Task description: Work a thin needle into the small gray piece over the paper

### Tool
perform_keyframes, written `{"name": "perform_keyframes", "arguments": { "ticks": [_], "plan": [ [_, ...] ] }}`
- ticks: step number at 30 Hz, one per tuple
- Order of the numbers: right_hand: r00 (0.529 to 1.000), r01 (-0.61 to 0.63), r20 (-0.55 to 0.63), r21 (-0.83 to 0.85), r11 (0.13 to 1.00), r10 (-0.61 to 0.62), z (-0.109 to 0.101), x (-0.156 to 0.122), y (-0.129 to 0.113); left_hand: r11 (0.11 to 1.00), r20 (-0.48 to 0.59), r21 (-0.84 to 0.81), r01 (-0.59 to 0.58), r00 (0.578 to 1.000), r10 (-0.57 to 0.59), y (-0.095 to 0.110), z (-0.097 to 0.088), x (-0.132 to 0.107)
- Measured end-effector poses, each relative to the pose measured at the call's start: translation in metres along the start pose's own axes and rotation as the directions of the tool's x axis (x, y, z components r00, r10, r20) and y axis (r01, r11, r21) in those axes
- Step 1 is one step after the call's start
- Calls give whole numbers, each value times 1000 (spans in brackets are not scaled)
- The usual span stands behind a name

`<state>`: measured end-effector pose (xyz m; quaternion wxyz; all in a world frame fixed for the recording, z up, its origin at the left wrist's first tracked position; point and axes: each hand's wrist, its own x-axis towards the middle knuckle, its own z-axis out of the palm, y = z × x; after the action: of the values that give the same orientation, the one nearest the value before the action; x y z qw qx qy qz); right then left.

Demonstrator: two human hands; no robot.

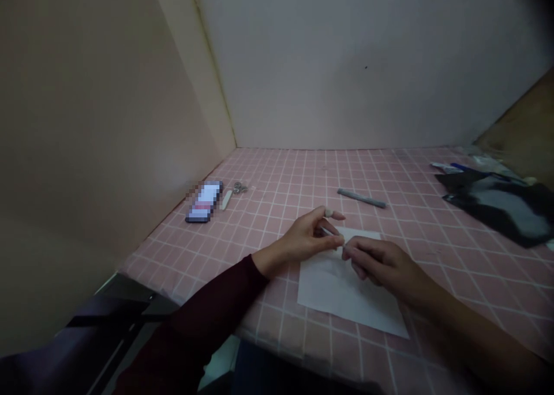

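Note:
Over a white sheet of paper (346, 291), my two hands meet fingertip to fingertip. My left hand (309, 236) pinches with thumb and a finger, its index finger held out and wrapped with something pale near the middle. My right hand (374, 259) is closed, thumb against the curled fingers, right beside the left fingertips. A tiny whitish bit shows between the two pinches, too small to name. The paper lies on a pink checked tablecloth (268, 210) under both hands.
A grey strip-like bar (361, 198) lies behind the hands. To the left are a phone (205, 201), a white stick-like piece (226, 200) and a small bunch of metal rings or keys (239, 188). A black plastic bag (489, 202) lies at right. Walls (346, 66) bound the table.

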<state>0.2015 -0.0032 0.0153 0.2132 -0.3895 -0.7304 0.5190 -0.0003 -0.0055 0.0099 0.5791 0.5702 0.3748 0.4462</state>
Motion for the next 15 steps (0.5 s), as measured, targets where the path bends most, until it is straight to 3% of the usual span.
{"name": "perform_keyframes", "arguments": {
  "ticks": [2, 4, 7, 9, 11, 13, 15],
  "plan": [
    [983, 141, -89, -210, 967, -163, 2, -1, -1, 999, -13, 27, 27, 1000, -26, -1, -1, 0],
    [971, 169, -121, -254, 952, -205, 2, -1, -1, 997, 0, 58, 48, 999, -48, -2, -3, 1],
    [1000, 4, 5, 73, 997, -5, -4, 1, -1, 999, 50, 48, 15, 999, -17, -2, -3, 3],
    [987, -155, 95, 328, 932, 131, -7, 2, 1, 1000, 75, -3, -10, 997, 10, -2, -3, 4],
    [980, -191, 138, 406, 894, 146, -8, 3, 2, 1000, 70, -9, -28, 997, 29, -2, -3, 5],
    [994, -100, 81, 305, 947, 79, -5, 2, 3, 999, 49, 31, -25, 999, 24, -3, -3, 5],
    [993, 110, -44, 26, 994, -109, 0, 1, 3, 998, 29, 62, -15, 999, 13, -5, -4, 5]
  ]
}}
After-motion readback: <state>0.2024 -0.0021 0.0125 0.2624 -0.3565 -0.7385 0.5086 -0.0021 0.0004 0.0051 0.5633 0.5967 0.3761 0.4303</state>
